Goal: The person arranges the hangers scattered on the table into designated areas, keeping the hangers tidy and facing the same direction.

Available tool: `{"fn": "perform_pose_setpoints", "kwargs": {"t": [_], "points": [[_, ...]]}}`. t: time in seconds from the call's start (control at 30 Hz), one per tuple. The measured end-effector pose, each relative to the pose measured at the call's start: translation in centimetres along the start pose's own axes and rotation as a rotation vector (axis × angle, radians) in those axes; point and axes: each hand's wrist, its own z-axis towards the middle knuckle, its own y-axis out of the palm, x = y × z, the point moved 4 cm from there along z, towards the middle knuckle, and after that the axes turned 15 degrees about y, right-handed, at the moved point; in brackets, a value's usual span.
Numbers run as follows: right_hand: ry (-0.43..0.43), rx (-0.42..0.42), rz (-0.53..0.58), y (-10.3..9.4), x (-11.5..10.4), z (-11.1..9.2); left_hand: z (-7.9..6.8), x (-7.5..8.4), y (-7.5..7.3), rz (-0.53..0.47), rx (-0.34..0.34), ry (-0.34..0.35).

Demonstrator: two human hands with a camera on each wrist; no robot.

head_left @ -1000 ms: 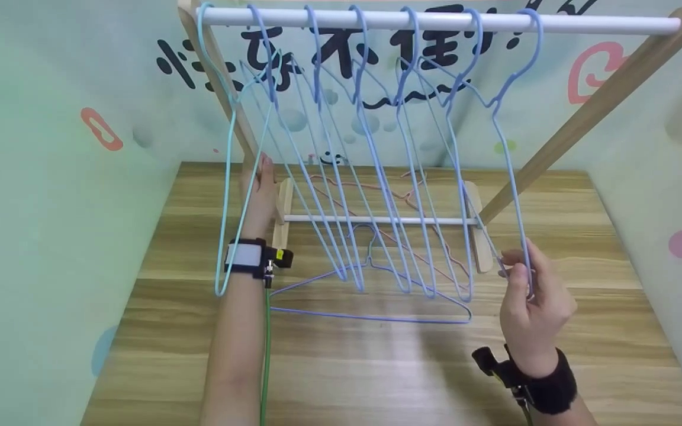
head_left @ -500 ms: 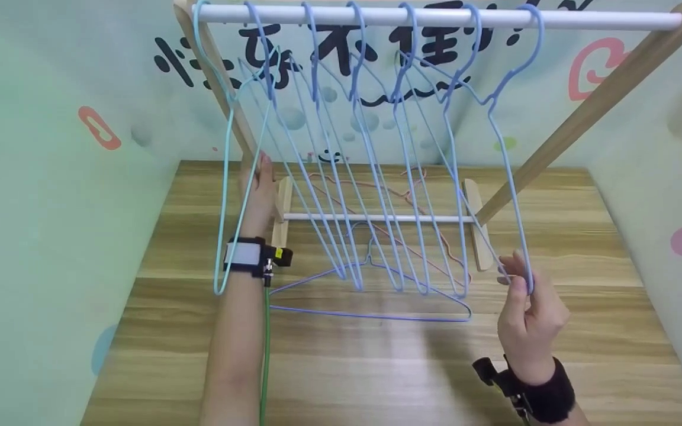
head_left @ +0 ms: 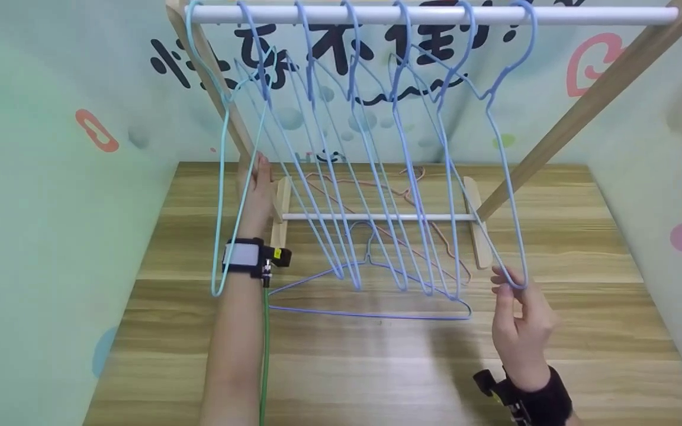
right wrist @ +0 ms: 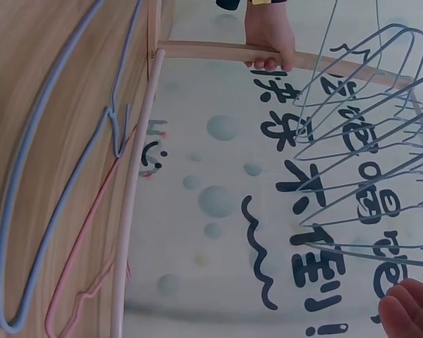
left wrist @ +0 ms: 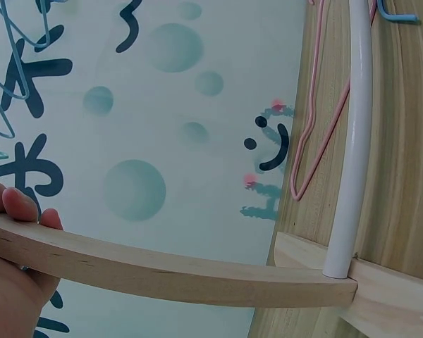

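Note:
My left hand [head_left: 255, 198] grips the left wooden post [left wrist: 162, 271] of a rack, its fingertips showing over the post in the left wrist view. Several blue wire clothes hangers hang in a spaced row from the rack's white top rail [head_left: 601, 15]. My right hand [head_left: 523, 331] is at the lower front corner of the rightmost clothes hanger [head_left: 516, 225]. That corner lies across the fingers, which look loose, with the thumb apart from them. Only the fingertips [right wrist: 409, 310] of this hand show in the right wrist view, with nothing visible between them.
On the wooden tabletop [head_left: 364, 378] a blue hanger [head_left: 370, 316] lies in front of the rack's lower white bar [left wrist: 352, 176]. A pink hanger [left wrist: 312, 98] lies under and behind that bar. Patterned walls stand at the back and both sides.
My right hand has loosened around the rightmost hanger's corner and moved slightly down and left. The hanging row shifts a little left in the head view. The left hand stays on the post.

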Motion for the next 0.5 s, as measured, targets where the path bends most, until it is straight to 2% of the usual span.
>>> {"fn": "perform_pose_setpoints", "kwargs": {"t": [0.17, 0.23, 0.4, 0.43, 0.5], "points": [[0.061, -0.062, -0.141, 0.0, 3.0, -0.3, -0.1, -0.1, 0.1, -0.027, 0.011, -0.021], [0.125, -0.117, -0.209, 0.2, 4.8, -0.2, -0.1, 0.0, 0.1, -0.028, 0.020, -0.006], [0.425, -0.375, -0.357, 1.3, 9.1, 0.2, -0.3, 1.9, 0.2, 0.000, 0.036, 0.040], [0.460, -0.423, -0.402, 1.5, 9.8, 0.3, -0.4, 2.3, 0.3, 0.010, 0.039, 0.047], [0.471, -0.500, -0.471, 2.1, 11.1, 0.4, -0.6, 2.7, 0.4, 0.031, 0.034, 0.023]]}}
